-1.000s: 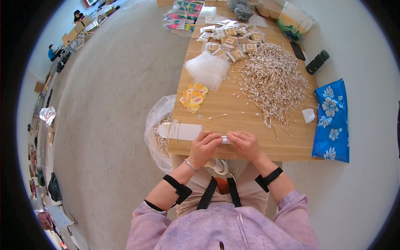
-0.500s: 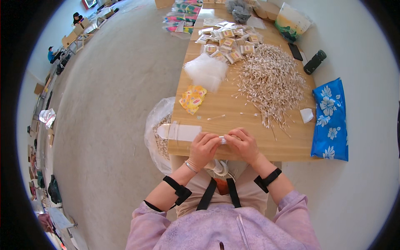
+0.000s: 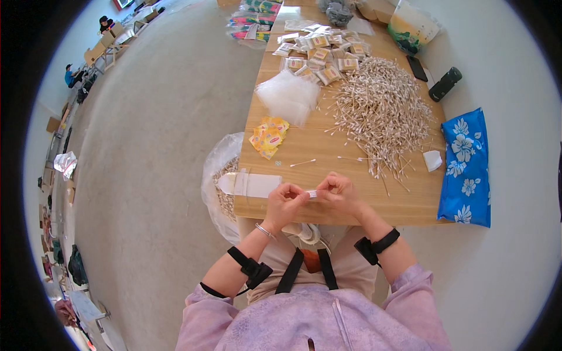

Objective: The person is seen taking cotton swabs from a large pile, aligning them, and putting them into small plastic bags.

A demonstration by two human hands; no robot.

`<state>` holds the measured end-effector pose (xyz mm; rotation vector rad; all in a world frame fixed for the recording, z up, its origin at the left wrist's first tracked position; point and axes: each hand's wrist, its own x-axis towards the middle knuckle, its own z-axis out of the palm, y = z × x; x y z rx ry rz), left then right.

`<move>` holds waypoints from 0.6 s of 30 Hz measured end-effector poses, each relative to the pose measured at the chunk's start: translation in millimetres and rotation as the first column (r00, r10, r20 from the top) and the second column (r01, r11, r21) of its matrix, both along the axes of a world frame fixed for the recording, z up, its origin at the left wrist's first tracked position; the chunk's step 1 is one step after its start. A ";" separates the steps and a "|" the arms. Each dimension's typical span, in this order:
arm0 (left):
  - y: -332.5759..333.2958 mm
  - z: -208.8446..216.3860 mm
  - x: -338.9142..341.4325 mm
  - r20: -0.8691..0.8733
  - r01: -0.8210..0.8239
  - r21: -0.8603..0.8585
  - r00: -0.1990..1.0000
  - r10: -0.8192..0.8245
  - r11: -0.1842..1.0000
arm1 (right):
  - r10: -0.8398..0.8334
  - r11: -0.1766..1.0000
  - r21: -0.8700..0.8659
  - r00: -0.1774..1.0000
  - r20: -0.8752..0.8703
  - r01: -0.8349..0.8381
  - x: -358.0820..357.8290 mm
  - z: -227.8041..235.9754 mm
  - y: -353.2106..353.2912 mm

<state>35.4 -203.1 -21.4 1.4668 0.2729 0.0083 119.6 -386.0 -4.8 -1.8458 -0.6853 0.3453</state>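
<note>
My left hand and my right hand are both closed, fingers pinched together near the table's front edge. Between them, a small white bundle of cotton swabs is held by its two ends; my fingers cover most of it. To the left of my left hand lies a white card strip with clear plastic around its far left end, which juts past the table edge. Two loose cotton swabs lie beyond my hands, one of them this single swab. A large heap of cotton swabs spreads farther off to the right.
On the wooden table lie yellow printed cards, clear plastic bags, several filled packets, a phone, a dark bottle and a blue flowered pouch. A plastic sack of swabs stands left of the table.
My fingers have shifted their pinch on the bundle, the right fingertips curling up more. Both hands stay in nearly the same place, and the view has shifted slightly.
</note>
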 end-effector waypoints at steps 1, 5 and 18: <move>0.6 1.6 2.9 -0.002 0.000 -0.001 1.000 0.000 1.000 | 0.002 1.000 0.014 0.989 -0.147 0.000 2.9 -1.9 0.7; 4.2 2.4 9.2 -0.048 0.016 -0.102 0.999 -0.021 0.995 | 0.025 0.996 0.089 0.905 -0.425 0.014 8.2 -9.6 0.9; 0.8 9.7 -6.2 0.256 -0.068 0.395 0.966 -0.039 0.916 | -0.008 0.998 -0.064 0.967 0.256 0.026 -12.0 27.0 9.4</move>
